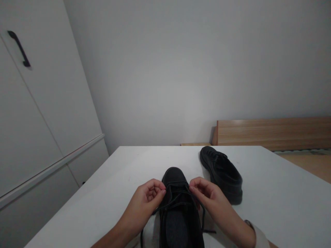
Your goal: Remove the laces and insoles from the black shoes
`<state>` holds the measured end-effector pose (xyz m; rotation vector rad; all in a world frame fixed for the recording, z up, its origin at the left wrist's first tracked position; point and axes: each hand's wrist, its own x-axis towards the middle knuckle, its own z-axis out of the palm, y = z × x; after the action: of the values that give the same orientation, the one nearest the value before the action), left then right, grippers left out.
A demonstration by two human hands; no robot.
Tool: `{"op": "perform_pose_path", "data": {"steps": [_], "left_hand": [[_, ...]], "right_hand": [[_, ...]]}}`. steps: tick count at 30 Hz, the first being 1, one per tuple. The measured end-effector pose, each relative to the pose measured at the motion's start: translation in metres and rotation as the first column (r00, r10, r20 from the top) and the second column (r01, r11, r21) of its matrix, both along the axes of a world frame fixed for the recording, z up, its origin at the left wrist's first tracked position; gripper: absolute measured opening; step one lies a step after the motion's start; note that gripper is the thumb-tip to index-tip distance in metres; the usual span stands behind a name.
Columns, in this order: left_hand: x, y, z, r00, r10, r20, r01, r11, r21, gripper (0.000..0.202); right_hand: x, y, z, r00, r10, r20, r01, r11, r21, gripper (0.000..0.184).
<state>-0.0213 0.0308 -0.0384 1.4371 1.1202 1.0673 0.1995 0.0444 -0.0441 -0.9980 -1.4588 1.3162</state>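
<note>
- Your left hand (144,203) & right hand (208,197) are both low in the frame, over the near black shoe (178,224), which sits on the white bench (279,199) right in front of you, toe pointing away.
- Left fingers (159,191) are curled in and pinching the laces (178,188) at the shoe's left side — thumb & index pressed together on the strand.
- Right fingers (194,188) do the same on the right side; one lace end trails down past the shoe's edge.
- Hands are near each other w/ the shoe's tongue between them, not touching.
- Second black shoe (223,172) lies further back and to the right, apart from the first, nobody touching it.
- White cuff (260,237) shows at your right wrist.
- Bg: white cabinet w/ a black handle (19,48) on the left, wooden bed frame (274,132) behind the bench on the right.
</note>
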Motion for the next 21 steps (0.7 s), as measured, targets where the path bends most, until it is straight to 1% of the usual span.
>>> {"op": "perform_pose_path", "data": {"steps": [3,6,10,13,15,18,21], "left_hand": [[0.0023,0.0000,-0.0001,1.000,0.014,-0.007,-0.014,1.000,0.018,0.036],[0.0051,-0.0012,0.0000,1.000,0.022,-0.019,-0.021,0.999,0.042,0.032],[0.0071,-0.0043,0.0027,0.996,0.060,-0.065,-0.052,0.992,0.118,0.025],[0.0072,-0.0057,0.0061,0.988,0.109,-0.106,-0.087,0.977,0.193,0.021],[0.0071,-0.0058,0.0072,0.984,0.136,-0.111,-0.110,0.971,0.213,0.021],[0.0064,-0.0056,0.0067,0.985,0.121,-0.119,-0.101,0.982,0.162,0.027],[0.0046,-0.0062,0.0059,0.984,0.087,-0.152,-0.066,0.988,0.137,0.029]], "right_hand": [[-0.0018,0.0004,-0.0033,1.000,-0.018,0.017,0.017,1.000,0.023,0.055],[-0.0044,-0.0003,-0.0065,0.999,-0.036,0.000,0.036,0.998,0.056,0.055],[-0.0066,-0.0046,-0.0059,0.998,-0.066,0.013,0.064,0.989,0.133,0.049],[-0.0055,-0.0059,-0.0056,0.991,-0.126,0.041,0.115,0.974,0.197,0.044],[-0.0038,-0.0043,-0.0072,0.987,-0.153,0.039,0.144,0.972,0.188,0.042],[-0.0019,-0.0009,-0.0100,0.993,-0.120,0.012,0.117,0.985,0.129,0.042],[-0.0017,-0.0009,-0.0087,0.999,-0.050,0.005,0.049,0.991,0.123,0.041]]}}
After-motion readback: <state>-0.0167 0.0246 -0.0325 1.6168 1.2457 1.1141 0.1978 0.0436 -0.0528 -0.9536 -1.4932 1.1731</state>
